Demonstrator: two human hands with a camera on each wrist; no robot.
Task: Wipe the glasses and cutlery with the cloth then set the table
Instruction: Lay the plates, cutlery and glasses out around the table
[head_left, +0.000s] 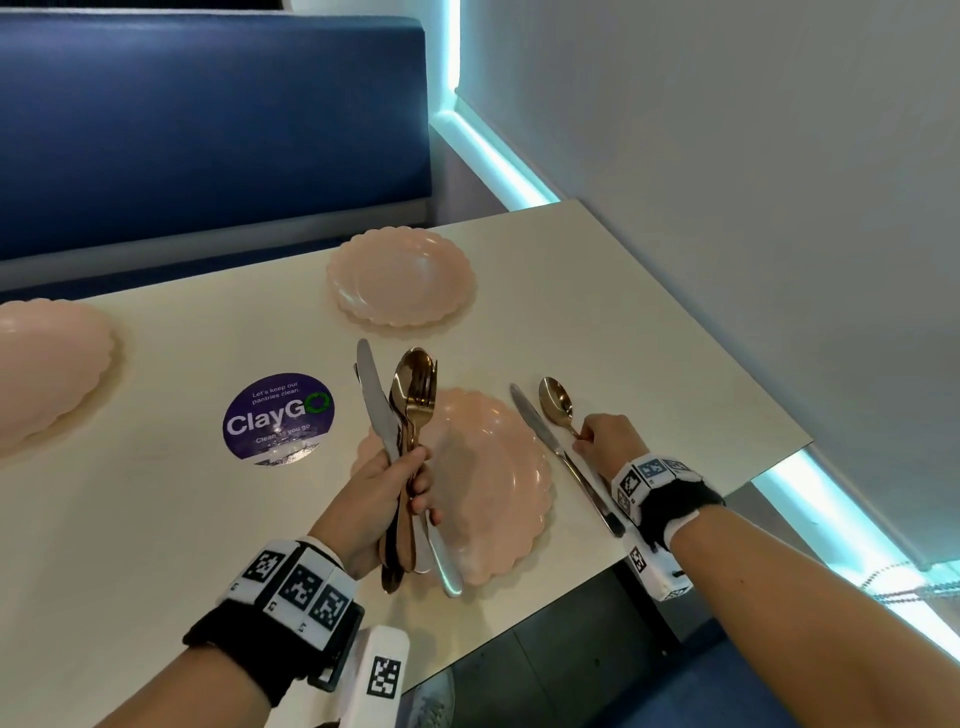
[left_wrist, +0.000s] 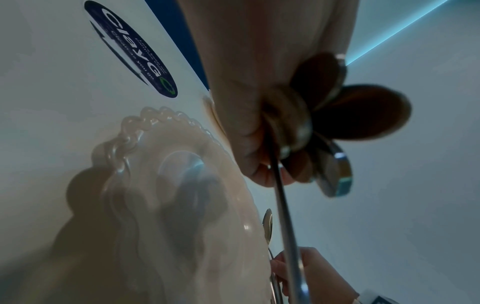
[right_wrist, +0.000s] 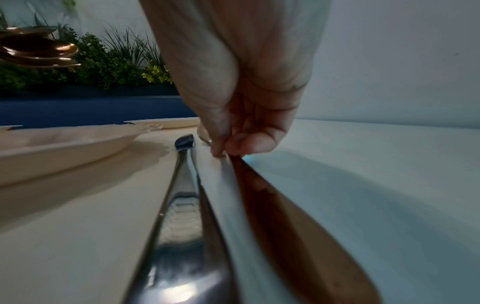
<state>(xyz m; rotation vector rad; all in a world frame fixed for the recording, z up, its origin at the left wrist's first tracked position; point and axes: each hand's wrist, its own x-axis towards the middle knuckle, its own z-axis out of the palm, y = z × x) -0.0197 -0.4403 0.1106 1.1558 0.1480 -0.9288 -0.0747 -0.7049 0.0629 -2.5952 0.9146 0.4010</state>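
Note:
My left hand (head_left: 387, 488) grips a bunch of cutlery (head_left: 402, 410) upright over the near pink plate (head_left: 488, 483): silver knives, copper spoons and a fork. Their handle ends (left_wrist: 335, 115) fan out below my fist in the left wrist view. Right of that plate a silver knife (head_left: 563, 457) lies flat on the table. Beside it lies a copper spoon (head_left: 556, 402), and my right hand (head_left: 602, 439) pinches its handle (right_wrist: 272, 197) low against the table. In the right wrist view the knife (right_wrist: 179, 216) runs alongside the spoon handle.
Another pink plate (head_left: 400, 278) sits at the far side and a third (head_left: 47, 364) at the left edge. A round purple ClayGo sticker (head_left: 278, 415) is stuck on the cream table (head_left: 156, 519). A blue bench (head_left: 208, 130) and a white wall (head_left: 727, 182) border the table.

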